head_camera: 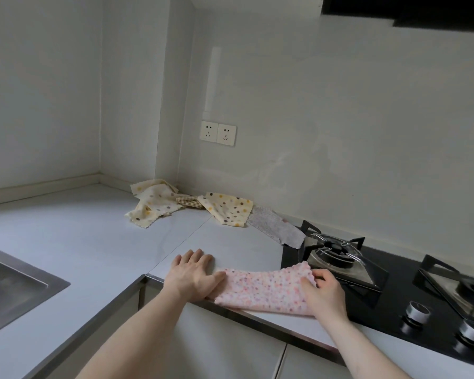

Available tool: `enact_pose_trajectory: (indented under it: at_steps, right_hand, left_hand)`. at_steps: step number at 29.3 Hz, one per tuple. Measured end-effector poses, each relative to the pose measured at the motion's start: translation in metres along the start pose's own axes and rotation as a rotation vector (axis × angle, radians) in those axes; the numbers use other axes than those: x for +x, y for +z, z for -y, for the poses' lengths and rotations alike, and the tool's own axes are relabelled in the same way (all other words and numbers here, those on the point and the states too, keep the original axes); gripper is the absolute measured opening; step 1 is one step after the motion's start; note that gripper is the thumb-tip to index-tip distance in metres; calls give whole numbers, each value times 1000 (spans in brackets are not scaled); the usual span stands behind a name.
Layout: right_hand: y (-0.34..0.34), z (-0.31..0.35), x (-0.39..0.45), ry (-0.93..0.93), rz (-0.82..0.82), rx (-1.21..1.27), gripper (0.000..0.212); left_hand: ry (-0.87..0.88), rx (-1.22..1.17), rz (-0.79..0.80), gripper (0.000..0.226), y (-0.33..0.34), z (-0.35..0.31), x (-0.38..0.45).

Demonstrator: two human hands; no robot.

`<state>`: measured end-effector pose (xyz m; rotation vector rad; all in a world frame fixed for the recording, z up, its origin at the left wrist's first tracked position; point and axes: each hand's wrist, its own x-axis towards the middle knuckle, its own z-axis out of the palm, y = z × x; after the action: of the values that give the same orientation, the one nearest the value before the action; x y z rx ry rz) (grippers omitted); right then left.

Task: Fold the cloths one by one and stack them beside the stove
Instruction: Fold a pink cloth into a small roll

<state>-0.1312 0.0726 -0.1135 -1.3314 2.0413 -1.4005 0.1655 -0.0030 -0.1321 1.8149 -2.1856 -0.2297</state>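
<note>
The pink dotted cloth (266, 289) lies on the bench (93, 242) at its near edge, between the two hands and just left of the stove (394, 283); its right end reaches onto the stove's black glass.

The left hand (195, 274) lies flat on the cloth's left end, its grip spread, fingers straight and pressing down. The right hand (323, 292) takes the cloth's right end, its grip pinching the raised scalloped edge between thumb and fingers.

Beyond both hands, by the back wall, lie the cloths not yet folded: a cream dotted cloth (153, 205) in the corner, a second cream dotted cloth (227, 209) further right, and a grey cloth (275, 227) whose end overlaps the stove's far corner.

The pink cloth looks thin, soft and very light, so it will likely sag and crumple rather than hold a shape. I judge the best hold is at the corners or along an edge, with one hand pinning the rest flat, since the smooth bench may let it slide.
</note>
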Motion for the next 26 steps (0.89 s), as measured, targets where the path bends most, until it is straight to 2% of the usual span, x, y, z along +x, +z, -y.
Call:
enact_pose_trajectory:
  at_steps: [11, 17, 23, 26]
  right_hand:
    - [3, 54, 33, 154, 151, 31, 49]
    - [37, 89, 27, 203, 265, 186, 58]
    - [72, 112, -6, 152, 416, 94, 51]
    - [86, 114, -18, 172, 505, 107, 56]
  left_hand:
    - [23, 26, -31, 79, 3, 2, -2]
    - [28, 19, -63, 78, 9, 5, 3]
    - [40, 15, -74, 72, 13, 7, 7]
    - [52, 19, -84, 71, 15, 9, 8]
